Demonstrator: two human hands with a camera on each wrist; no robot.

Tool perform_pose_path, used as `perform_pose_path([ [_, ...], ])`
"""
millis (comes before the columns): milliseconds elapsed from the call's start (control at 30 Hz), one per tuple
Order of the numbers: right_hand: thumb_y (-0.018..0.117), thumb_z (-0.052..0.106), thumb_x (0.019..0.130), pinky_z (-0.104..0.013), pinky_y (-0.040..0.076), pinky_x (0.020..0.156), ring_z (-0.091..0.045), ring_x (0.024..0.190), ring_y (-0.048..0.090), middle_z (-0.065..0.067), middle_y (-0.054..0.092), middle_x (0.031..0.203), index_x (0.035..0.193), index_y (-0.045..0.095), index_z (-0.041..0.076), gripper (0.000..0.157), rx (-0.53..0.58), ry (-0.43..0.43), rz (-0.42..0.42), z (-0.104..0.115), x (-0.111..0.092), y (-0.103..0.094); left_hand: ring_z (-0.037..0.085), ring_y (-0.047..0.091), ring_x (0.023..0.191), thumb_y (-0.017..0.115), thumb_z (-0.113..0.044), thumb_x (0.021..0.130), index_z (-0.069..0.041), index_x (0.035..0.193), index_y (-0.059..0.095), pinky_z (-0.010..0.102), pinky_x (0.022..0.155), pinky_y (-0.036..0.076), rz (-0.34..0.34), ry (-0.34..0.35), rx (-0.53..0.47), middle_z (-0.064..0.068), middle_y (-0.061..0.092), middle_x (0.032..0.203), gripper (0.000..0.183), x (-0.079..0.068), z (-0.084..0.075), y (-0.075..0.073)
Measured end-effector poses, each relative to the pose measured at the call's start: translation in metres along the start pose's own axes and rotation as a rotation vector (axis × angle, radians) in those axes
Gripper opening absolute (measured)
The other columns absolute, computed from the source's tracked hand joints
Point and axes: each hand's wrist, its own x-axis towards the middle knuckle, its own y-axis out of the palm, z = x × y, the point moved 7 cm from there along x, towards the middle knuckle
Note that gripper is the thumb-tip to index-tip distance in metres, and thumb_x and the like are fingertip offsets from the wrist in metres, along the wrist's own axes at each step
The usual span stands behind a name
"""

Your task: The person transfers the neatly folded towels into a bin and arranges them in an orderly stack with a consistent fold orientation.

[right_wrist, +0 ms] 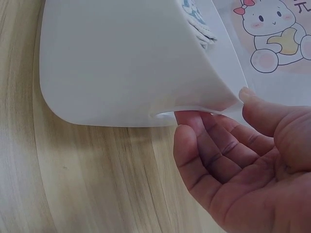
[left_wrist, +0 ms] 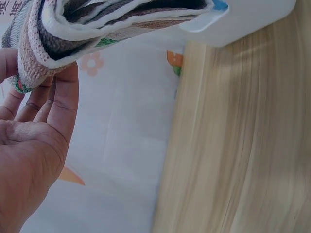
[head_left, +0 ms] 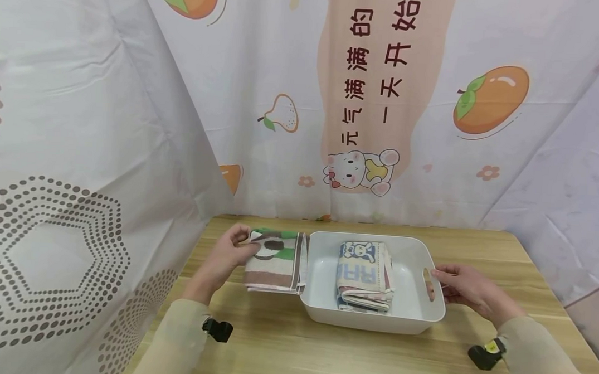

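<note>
A white plastic storage bin (head_left: 369, 322) sits on the wooden table, with a folded cream-and-blue towel (head_left: 358, 272) inside. My left hand (head_left: 230, 252) pinches the left edge of a second folded towel (head_left: 271, 266), patterned in green, brown and white. That towel is beside the bin, its right edge overlapping the bin's left rim in the head view. The left wrist view shows its layered folds (left_wrist: 121, 22) between thumb and fingers. At the bin's right end, my right hand (head_left: 468, 286) holds the handle cutout, fingers hooked through it and thumb at the rim (right_wrist: 228, 87).
The wooden table (head_left: 322, 355) extends in front of the bin and to both sides. A printed curtain (head_left: 280, 169) hangs right behind the table's back edge, and another patterned curtain (head_left: 80, 144) hangs on the left. Each wrist carries a small black camera (head_left: 218, 329).
</note>
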Motion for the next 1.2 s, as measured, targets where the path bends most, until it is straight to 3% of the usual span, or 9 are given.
perform_pose_path([
  [500,0.050,0.024,0.109,-0.036,0.060,0.082,-0.022,0.093,0.071,-0.010,0.074,0.105,0.141,0.037,-0.022,0.058,-0.008,-0.024,-0.005,0.001,0.000,0.001,0.020,0.062,0.092,0.068,-0.008,0.095,-0.007,0.112,0.051,0.030,0.074,0.055,0.024,0.002,-0.072,0.009,0.058,0.115,0.024,0.009,-0.007,0.022],
  [767,0.052,0.024,0.108,-0.033,0.058,0.084,-0.020,0.098,0.069,-0.018,0.069,0.118,0.143,0.035,-0.022,0.061,-0.067,-0.080,-0.046,0.007,-0.002,0.001,0.022,0.064,0.098,0.067,-0.006,0.095,-0.006,0.115,0.052,0.030,0.077,0.056,0.044,0.028,-0.138,0.012,0.058,0.118,0.025,0.012,-0.011,0.029],
  [1033,0.053,0.029,0.108,-0.034,0.058,0.085,-0.017,0.103,0.065,-0.031,0.055,0.137,0.147,0.037,-0.015,0.061,-0.178,-0.144,-0.187,0.027,-0.004,-0.001,0.025,0.064,0.102,0.068,-0.006,0.094,-0.004,0.118,0.051,0.030,0.078,0.058,0.071,0.040,-0.175,0.013,0.058,0.120,0.029,0.014,-0.019,0.038],
  [1200,0.053,0.035,0.107,-0.035,0.053,0.090,-0.032,0.122,0.057,-0.030,0.052,0.143,0.148,0.043,-0.008,0.060,-0.290,-0.197,-0.299,0.048,-0.008,0.000,0.021,0.064,0.098,0.067,-0.005,0.094,-0.006,0.117,0.052,0.029,0.078,0.057,0.100,0.072,-0.193,0.011,0.058,0.117,0.027,0.014,-0.028,0.047],
])
